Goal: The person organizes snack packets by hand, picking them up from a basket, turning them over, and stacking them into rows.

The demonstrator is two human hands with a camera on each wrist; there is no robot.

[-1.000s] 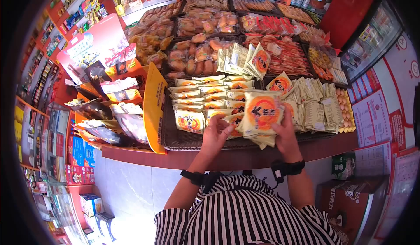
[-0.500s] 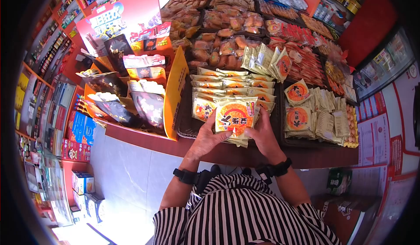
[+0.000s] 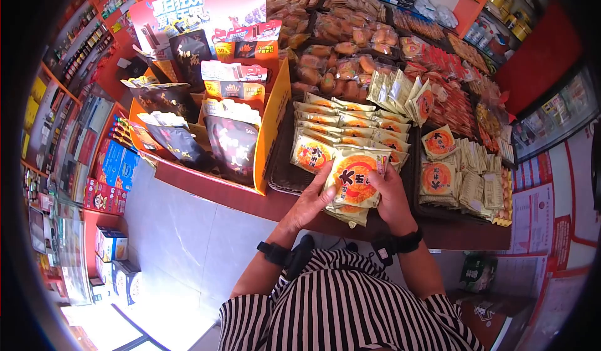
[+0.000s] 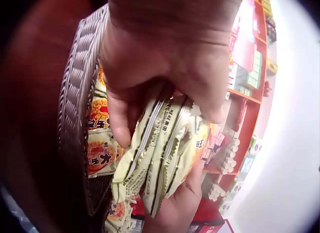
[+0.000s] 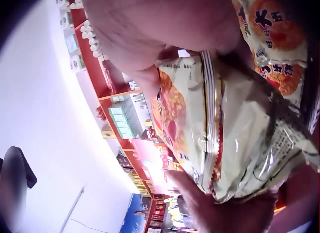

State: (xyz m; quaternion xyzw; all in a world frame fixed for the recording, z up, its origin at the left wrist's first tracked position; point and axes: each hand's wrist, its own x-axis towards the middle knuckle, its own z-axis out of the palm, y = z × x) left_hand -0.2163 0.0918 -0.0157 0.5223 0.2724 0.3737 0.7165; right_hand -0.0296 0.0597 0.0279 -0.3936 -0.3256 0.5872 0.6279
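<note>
Between both hands is a small stack of rice cracker packets [image 3: 355, 179], cream wrappers with a round orange cracker picture. My left hand [image 3: 311, 202] grips the stack's left side, thumb on the front packet. The right hand [image 3: 393, 199] holds the opposite side, its thumb across the front. The left wrist view shows the packets' crimped seams [image 4: 160, 148] between the fingers, and the right wrist view shows the wrapper side [image 5: 240, 138]. Just behind the stack, rows of matching packets [image 3: 341, 118] stand in a dark wicker basket [image 4: 75, 88].
An orange display box [image 3: 268, 144] with black snack pouches stands to the left. More cracker packets [image 3: 460, 179] fill the right-hand basket, beside a tray of eggs [image 3: 503, 210]. Bagged breads [image 3: 332, 69] lie further back. The counter's front edge [image 3: 206, 179] runs before the body.
A second ago the right hand held the stack while the left was at the basket's packets. Both hands then came together on the stack, which is now nearer the body. The head view has turned left.
</note>
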